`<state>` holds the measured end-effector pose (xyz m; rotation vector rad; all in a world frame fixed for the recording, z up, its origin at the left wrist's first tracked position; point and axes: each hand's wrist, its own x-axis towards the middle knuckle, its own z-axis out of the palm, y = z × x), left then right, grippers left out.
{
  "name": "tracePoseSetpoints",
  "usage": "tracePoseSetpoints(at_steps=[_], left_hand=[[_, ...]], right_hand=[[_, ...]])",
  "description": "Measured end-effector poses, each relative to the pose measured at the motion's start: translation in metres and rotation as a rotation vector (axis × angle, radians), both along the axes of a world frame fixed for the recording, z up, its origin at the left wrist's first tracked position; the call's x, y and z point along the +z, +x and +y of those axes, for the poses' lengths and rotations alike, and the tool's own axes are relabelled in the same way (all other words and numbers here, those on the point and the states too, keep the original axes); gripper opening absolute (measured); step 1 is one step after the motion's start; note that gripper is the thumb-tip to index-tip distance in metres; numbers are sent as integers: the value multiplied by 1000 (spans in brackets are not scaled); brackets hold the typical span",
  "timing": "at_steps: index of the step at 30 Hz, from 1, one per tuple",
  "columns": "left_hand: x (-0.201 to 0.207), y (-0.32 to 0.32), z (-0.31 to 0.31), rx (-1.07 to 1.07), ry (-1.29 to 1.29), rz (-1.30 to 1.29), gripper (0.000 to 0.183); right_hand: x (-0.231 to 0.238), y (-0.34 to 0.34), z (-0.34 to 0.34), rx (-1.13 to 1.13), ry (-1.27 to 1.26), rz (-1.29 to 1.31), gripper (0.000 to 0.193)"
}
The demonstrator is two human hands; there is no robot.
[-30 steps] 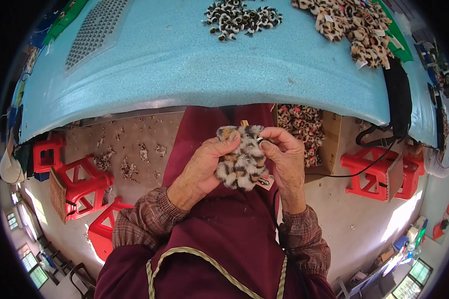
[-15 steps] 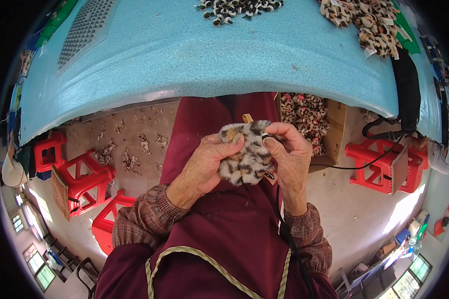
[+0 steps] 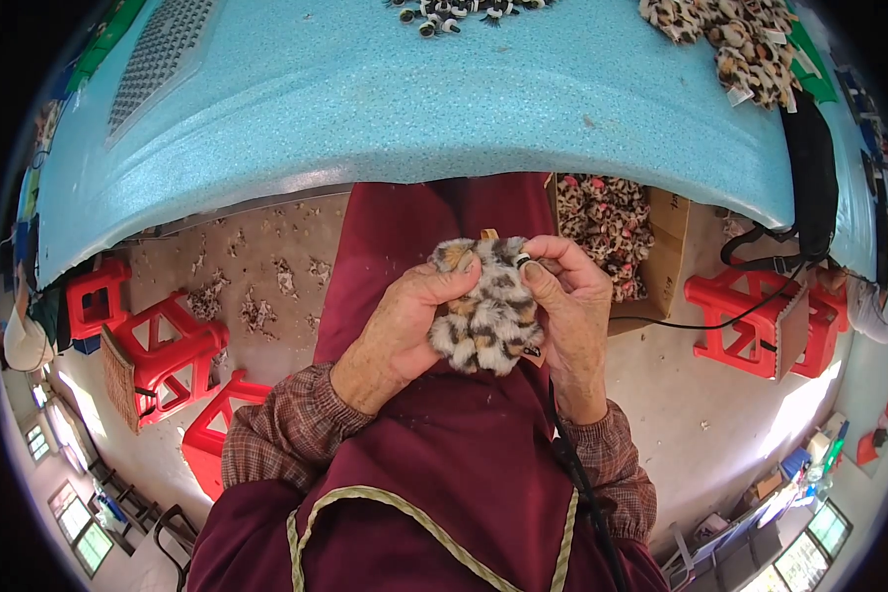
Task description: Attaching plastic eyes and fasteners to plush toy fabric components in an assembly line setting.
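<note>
Above my lap is a small spotted plush piece (image 3: 485,321), furry in white, grey, black and tan. My left hand (image 3: 393,326) grips its left side, thumb pressed on the fur near the top. At the upper right of the plush my right hand (image 3: 574,311) pinches a small black-and-white piece (image 3: 524,261) between thumb and forefinger, against the fur. What the fingers do behind the plush is hidden. A yellowish tab (image 3: 489,234) sticks out at the top edge, and a small tag (image 3: 533,353) shows at the lower right.
On the blue table (image 3: 444,109) lie small black-and-white pieces (image 3: 451,14), spotted plush pieces (image 3: 750,59) and a studded clear sheet (image 3: 163,64). Below stand a cardboard box (image 3: 669,247) of plush pieces and red stools (image 3: 173,345). A black cable (image 3: 681,328) runs by my right arm.
The plush has shifted slightly in my hands, its lower part a little further down. Both hands keep their hold. The view has shifted slightly.
</note>
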<state>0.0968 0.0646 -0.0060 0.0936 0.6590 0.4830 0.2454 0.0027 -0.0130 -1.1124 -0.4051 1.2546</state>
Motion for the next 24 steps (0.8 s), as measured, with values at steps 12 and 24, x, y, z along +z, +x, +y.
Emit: tracePoseSetpoints(at_steps=[12, 24], left_hand=[[8, -1, -1, 15, 185, 146, 25], [7, 1, -1, 109, 388, 272, 17]], right_hand=[[1, 4, -3, 45, 50, -46, 17], [25, 5, -19, 86, 60, -304, 17]])
